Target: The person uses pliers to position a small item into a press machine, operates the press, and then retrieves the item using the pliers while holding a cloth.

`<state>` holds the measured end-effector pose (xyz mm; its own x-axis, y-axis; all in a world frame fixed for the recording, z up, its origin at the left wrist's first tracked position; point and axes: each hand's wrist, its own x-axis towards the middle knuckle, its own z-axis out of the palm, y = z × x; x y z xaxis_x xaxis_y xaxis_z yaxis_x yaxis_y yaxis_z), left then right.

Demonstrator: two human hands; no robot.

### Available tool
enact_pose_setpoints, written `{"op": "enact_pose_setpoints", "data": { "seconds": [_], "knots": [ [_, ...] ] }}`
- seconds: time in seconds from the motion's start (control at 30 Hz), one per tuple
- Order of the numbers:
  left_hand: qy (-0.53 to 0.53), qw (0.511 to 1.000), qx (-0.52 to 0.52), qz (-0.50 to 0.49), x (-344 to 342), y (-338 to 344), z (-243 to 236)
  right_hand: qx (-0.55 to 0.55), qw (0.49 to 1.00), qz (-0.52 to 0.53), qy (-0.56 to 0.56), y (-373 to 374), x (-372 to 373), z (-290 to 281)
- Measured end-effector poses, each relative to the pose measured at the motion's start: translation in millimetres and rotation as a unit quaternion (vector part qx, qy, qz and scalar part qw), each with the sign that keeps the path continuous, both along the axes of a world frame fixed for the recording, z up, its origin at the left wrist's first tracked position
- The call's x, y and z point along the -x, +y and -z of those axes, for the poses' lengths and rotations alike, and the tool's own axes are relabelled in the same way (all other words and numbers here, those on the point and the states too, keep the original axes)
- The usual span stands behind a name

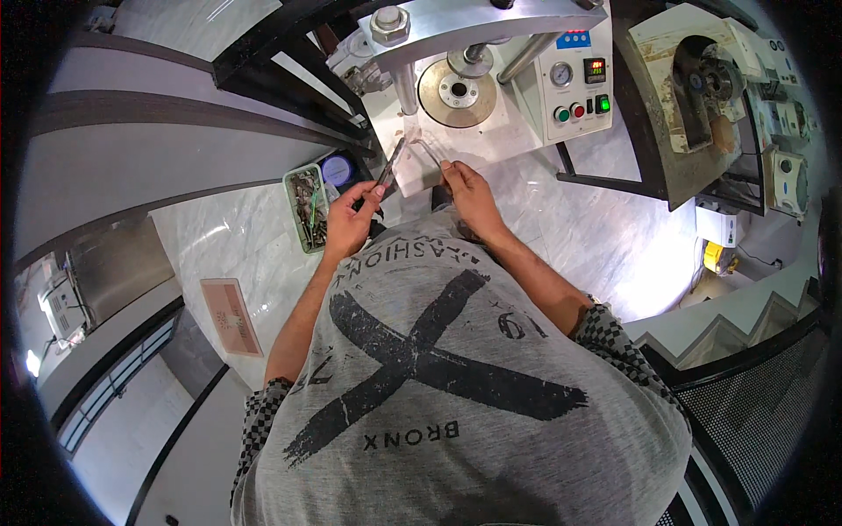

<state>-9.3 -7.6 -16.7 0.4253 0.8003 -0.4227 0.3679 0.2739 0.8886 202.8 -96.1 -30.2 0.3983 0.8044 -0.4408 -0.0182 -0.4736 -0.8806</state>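
In front of the press my left hand (351,219) is closed round a thin dark rod-like tool (393,161), its far tip pointing up toward the press table. Beside it, my right hand (472,197) pinches a slender silvery metal piece (428,151) that looks bent at its far end. The far ends of both come close together over the white table's front part; whether they touch I cannot tell. Beyond them lies a round metal plate (457,92) with a dark hole in its centre, beneath the press's metal crossbar (482,31).
To the right of the plate stands a control box (574,92) with a gauge, buttons and a red display. Left of my left hand sits a green-rimmed bin (305,210) of small metal pieces, beside a blue-lidded container (337,170). Another machine (702,83) stands at the far right.
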Motion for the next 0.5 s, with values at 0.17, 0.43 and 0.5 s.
{"op": "enact_pose_setpoints", "data": {
  "seconds": [0.17, 0.43, 0.5],
  "knots": [
    [0.0, 1.0, -0.003, 0.023, -0.3, -1.3, -2.0, -0.011, 0.999, -0.041, -0.012, 1.7, 6.5, 1.0],
    [-0.003, 1.0, -0.016, 0.017, 1.0, -4.1, -0.8, -0.007, 0.999, -0.027, -0.044, 2.9, 3.7, 0.6],
    [-0.004, 0.999, -0.022, 0.027, 2.6, -3.5, 0.6, -0.019, 1.0, -0.007, -0.022, 3.5, 8.3, 4.3]
  ]
}}
